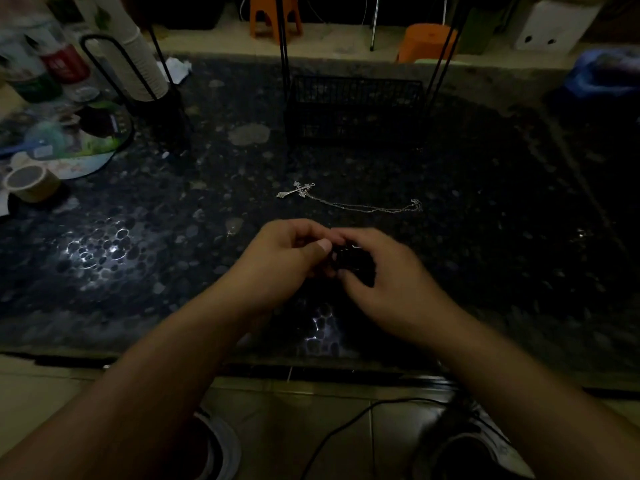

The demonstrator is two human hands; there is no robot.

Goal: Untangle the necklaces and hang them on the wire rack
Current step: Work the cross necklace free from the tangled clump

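Both grips work together above the counter: the left hand and right hand pinch a dark tangled necklace between them. A silver cross necklace lies loose just beyond, before the wire rack. Tease strands apart gently; pulling hard likely tightens knots.

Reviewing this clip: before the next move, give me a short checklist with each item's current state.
1. Both hands on the dark necklace: ok; left hand and right hand meet around it.
2. Dark necklace untangled: cannot tell; too dark and blurred.
3. Cross necklace free of the tangle: ok; it lies apart on the counter.
4. Cross necklace hung: not ok.
5. Wire rack in view: ok; behind the cross necklace.
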